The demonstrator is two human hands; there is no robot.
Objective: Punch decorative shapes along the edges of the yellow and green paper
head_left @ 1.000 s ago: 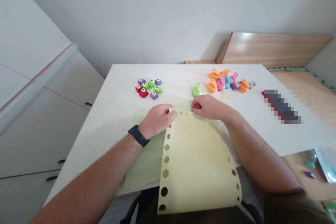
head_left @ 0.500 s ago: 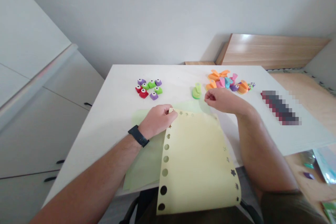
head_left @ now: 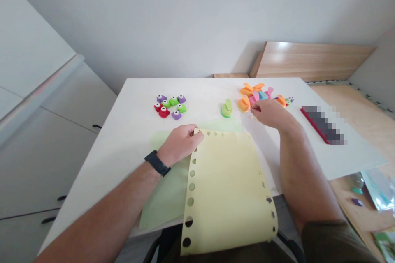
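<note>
White worktop [head_left: 138, 107] carried coloured punches [head_left: 254, 98] just beyond the right hand [head_left: 269, 113], fingers bunched, contents and contact unclear; left hand [head_left: 179, 143] pinched the yellow paper [head_left: 228, 185]'s far-left corner.

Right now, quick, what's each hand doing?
Left hand: closed on the yellow paper's top left corner.
Right hand: curled, near the paper scraps; whether it holds anything can't be told.

Right grip [head_left: 269, 113] moved away from yellow sheet [head_left: 228, 185], farther right, now beside colourful punches [head_left: 254, 98]
</note>
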